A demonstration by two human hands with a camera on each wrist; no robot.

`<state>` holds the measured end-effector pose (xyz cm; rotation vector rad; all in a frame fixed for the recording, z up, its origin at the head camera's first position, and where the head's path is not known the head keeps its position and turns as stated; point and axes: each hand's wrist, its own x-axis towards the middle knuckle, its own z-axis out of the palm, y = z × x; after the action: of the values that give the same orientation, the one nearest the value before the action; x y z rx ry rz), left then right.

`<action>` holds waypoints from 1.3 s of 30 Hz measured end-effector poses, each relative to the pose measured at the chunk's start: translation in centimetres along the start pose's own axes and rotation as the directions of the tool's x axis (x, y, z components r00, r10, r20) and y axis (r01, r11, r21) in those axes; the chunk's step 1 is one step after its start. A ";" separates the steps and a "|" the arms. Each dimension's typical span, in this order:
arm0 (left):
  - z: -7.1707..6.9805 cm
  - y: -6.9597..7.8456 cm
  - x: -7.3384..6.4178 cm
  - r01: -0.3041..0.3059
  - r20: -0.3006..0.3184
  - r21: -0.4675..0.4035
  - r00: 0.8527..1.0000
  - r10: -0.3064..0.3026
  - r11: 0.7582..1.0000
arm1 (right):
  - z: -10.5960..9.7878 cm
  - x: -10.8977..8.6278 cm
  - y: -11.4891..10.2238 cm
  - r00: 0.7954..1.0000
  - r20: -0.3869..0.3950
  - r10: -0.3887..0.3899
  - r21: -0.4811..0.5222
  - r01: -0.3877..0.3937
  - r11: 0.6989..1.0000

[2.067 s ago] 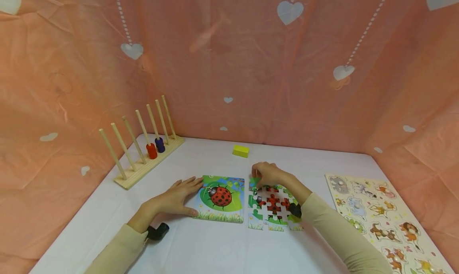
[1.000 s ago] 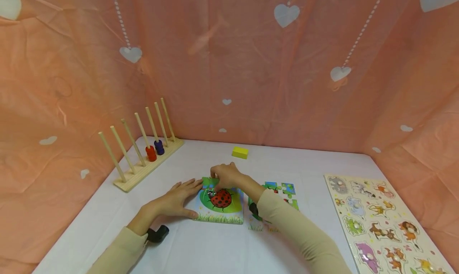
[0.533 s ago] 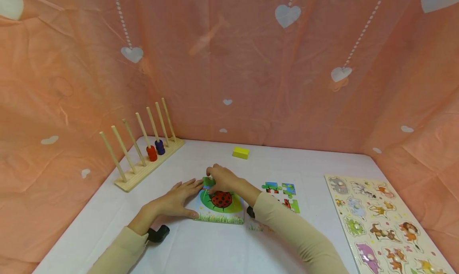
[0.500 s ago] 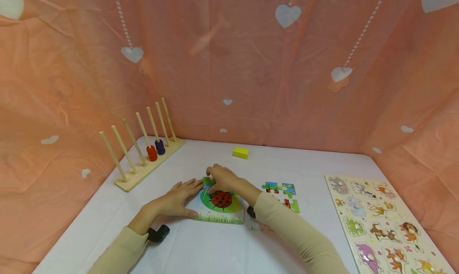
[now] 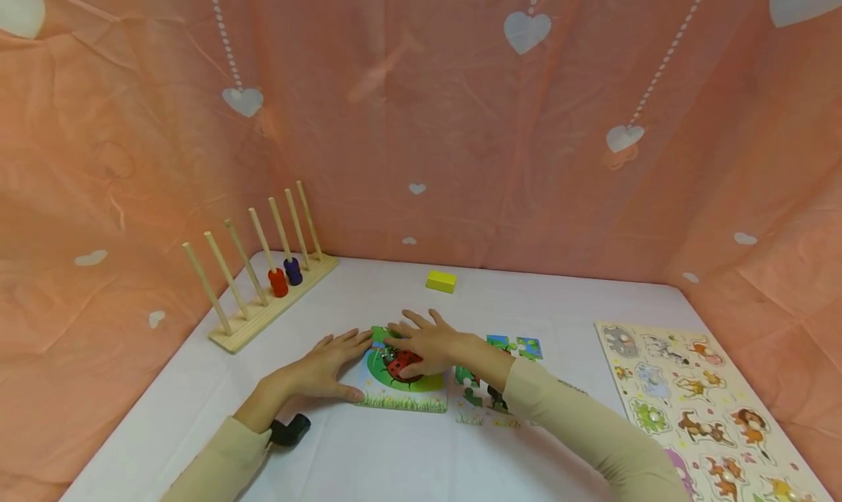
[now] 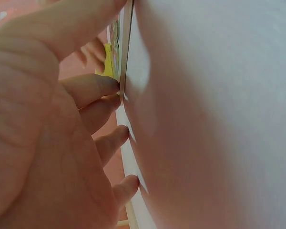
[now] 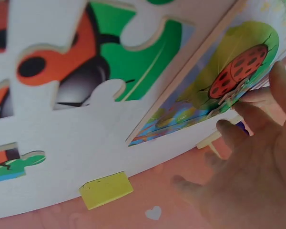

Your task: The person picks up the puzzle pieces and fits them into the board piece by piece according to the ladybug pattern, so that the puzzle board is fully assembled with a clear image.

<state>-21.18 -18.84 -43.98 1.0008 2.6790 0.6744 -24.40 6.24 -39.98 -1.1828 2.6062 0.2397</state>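
My left hand lies on the table with its fingers spread, thumb and fingertips against the left edge of a ladybird puzzle board. In the left wrist view those fingers touch the board's side. A green jigsaw piece shows at the board's top left corner. My right hand is over the board's upper right, fingers extended and apart; in the right wrist view its fingertips are close to the picture. Loose ladybird jigsaw pieces lie right of the board, partly hidden by my right forearm.
A yellow block lies behind the board. At back left stands a wooden peg rack with red rings and dark blue rings. An animal knob puzzle lies at the right. Peach cloth hangs behind the table.
My right hand has carried a green jigsaw piece from the loose pieces to the board's top left corner, then let go, spread its fingers and shifted slightly right. My left hand stays put.
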 end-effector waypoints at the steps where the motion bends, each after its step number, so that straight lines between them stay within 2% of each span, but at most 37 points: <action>1: 0.0 0.0 0.0 -0.001 -0.001 -0.001 1.000 0.001 1.000 | 0.1 -0.1 -0.1 1.000 0.009 -0.002 0.003 0.002 1.000; 8: 0.1 -0.2 -0.1 -0.005 -0.002 0.002 1.000 0.005 1.000 | 0.3 -0.2 -0.8 0.999 0.034 -0.004 0.024 0.003 1.000; 19: 0.0 -0.2 -0.3 -0.010 -0.003 0.000 1.000 0.010 1.000 | 0.8 0.6 -2.3 0.994 0.052 0.093 -0.056 -0.090 0.994; 25: -0.2 -0.2 -0.3 -0.002 0.007 -0.015 1.000 0.002 1.000 | 0.9 0.9 -2.4 0.993 0.054 0.107 -0.026 -0.106 0.994; 28: -0.2 -0.2 -0.3 -0.001 0.011 -0.019 1.000 0.002 1.000 | 1.1 1.0 -2.3 0.994 0.051 0.092 0.022 -0.093 0.995; 32: -0.1 -0.2 -0.2 -0.004 0.013 -0.005 1.000 0.004 1.000 | 1.0 0.5 -1.3 0.998 0.022 0.061 0.163 -0.063 0.985; 35: 0.0 -0.1 -0.2 -0.005 0.012 0.007 1.000 0.005 1.000 | 0.7 -0.3 0.3 0.998 -0.003 0.059 0.244 -0.056 0.968; 39: 0.1 0.0 -0.1 -0.004 0.006 0.009 1.000 0.004 1.000 | 0.2 -2.1 3.5 0.993 -0.045 0.109 0.279 -0.092 0.956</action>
<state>-21.10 -18.92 -44.06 1.0095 2.6778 0.6599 -25.73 10.07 -39.37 -0.9767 2.6450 -0.1413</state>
